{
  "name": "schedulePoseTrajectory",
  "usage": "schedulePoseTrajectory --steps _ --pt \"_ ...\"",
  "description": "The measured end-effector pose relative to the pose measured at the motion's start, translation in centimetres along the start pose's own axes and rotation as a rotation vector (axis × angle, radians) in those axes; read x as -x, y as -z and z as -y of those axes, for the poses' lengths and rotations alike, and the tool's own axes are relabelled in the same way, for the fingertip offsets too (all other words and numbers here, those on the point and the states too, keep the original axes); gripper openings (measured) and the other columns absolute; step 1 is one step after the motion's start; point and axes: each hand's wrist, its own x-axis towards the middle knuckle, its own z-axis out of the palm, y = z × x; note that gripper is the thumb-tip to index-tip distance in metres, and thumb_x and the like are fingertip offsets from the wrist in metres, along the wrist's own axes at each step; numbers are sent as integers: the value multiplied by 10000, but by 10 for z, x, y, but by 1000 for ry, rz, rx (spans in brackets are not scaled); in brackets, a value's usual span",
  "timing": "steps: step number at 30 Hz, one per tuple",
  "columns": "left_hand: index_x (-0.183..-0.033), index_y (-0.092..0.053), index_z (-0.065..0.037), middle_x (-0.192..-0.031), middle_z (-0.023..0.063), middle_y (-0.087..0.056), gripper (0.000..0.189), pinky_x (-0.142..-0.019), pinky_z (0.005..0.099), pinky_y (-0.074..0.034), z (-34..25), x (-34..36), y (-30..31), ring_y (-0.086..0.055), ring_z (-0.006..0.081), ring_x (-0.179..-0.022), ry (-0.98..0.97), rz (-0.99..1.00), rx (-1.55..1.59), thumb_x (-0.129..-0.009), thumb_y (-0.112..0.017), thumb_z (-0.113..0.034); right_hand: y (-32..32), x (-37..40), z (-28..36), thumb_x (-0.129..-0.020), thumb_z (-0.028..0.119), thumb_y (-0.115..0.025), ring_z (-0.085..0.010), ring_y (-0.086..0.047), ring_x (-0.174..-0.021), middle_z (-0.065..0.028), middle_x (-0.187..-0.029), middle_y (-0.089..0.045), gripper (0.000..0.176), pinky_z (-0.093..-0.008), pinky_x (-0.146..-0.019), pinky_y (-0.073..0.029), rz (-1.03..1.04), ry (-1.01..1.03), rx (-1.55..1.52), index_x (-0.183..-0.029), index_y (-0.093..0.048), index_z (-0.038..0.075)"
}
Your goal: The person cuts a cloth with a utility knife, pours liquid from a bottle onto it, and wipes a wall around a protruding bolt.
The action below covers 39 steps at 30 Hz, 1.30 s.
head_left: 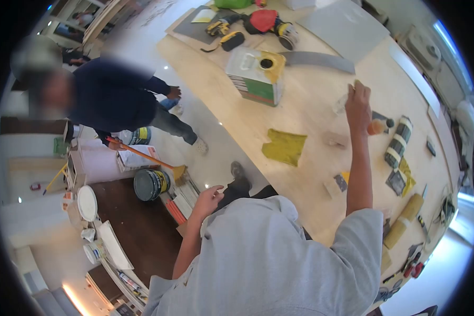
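My right hand point(358, 104) is stretched out over the wooden tabletop point(237, 118), its fingers pressed together; whatever they hold is too small to make out. Just left of it lies a clear, crumpled-looking item point(340, 104). Close to my right wrist is a small bottle with orange contents point(375, 127). Down at my side, away from the table, my left hand point(210, 199) hangs with its fingers loosely apart and nothing in it. A yellow cloth point(284, 147) lies flat near the table's edge, between my two hands.
A square metal can point(255, 76), power tools point(229, 34) and a wrapped roll point(399, 142) are on the table. To the left, a person point(116, 95) holds a broom point(147, 157). A black bucket point(151, 184) stands on the left.
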Motion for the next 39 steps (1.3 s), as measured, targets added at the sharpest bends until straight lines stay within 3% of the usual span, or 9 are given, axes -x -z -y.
schedulePoseTrajectory --steps 3,6,15,19,23,25,29,33,39 --pt "-1371 -689 -66 -1083 194 -768 406 -916 409 -572 1 -5 -6 -741 284 -1020 -6 18 103 -996 -722 -216 -52 -3 -102 -1087 88 -498 -401 -507 -1447 -204 -1505 -583 394 -468 -1258 -393 56 644 977 -1454 -551 -46" --pt "-1369 -686 -62 -1125 181 -758 427 -915 433 -572 -15 -34 0 -730 326 -1002 -246 49 -9 -977 -723 -227 -13 -3 -62 -1086 134 -595 -436 -614 -1251 -245 -1322 -635 261 -502 -1042 -515 -69 244 -101 -1286 -640 -27" --pt "-1460 -607 -71 -1320 106 -649 713 -994 410 -537 -226 -65 70 -617 221 -1218 -862 338 478 -848 -905 -285 119 64 149 -1048 67 -653 -231 -628 -871 -143 -1001 -643 116 -356 -771 -522 131 378 -631 -1135 -622 -3" --pt "-1292 -657 -39 -1103 63 -702 631 -873 353 -555 -214 -117 82 -670 174 -1029 -771 919 711 -774 -962 -230 76 77 255 -1005 -4 -633 -259 -587 -747 -139 -917 -612 42 -359 -660 -487 103 511 -812 -1035 -605 -11" --pt "-1167 -676 -31 -961 18 -689 535 -776 328 -550 -170 -164 161 -669 144 -906 -706 1015 868 -740 -966 -172 1 64 351 -1058 40 -578 -264 -590 -776 -130 -954 -625 76 -360 -699 -495 189 371 -983 -1041 -623 -19" --pt "-1175 -677 -32 -972 28 -693 516 -780 319 -545 -135 -209 209 -664 141 -906 -716 921 872 -759 -948 -171 -41 49 406 -1092 58 -544 -222 -586 -845 -124 -971 -615 126 -323 -757 -487 307 186 -1026 -1049 -624 -30" --pt "-1226 -680 -23 -1048 60 -716 554 -856 334 -547 -62 -272 307 -665 162 -969 -568 504 808 -776 -937 -221 -134 17 517 -1016 1 -648 -310 -587 -908 -159 -1026 -632 54 -420 -828 -501 15 528 -622 -1056 -658 -34" --pt "-1298 -673 -15 -1143 84 -727 640 -981 373 -531 -19 -271 396 -662 200 -1067 -476 118 730 -777 -949 -266 -206 -4 603 -984 -10 -688 -333 -595 -891 -143 -1001 -632 58 -441 -801 -504 268 606 -697 -1020 -646 -27" --pt "-1302 -681 -36 -1146 96 -729 647 -1003 387 -535 53 -303 472 -671 204 -1083 -307 -280 584 -776 -960 -288 -291 -48 720 -1099 65 -546 -151 -595 -784 -70 -895 -633 127 -335 -712 -499 729 71 -1085 -1081 -638 -21"
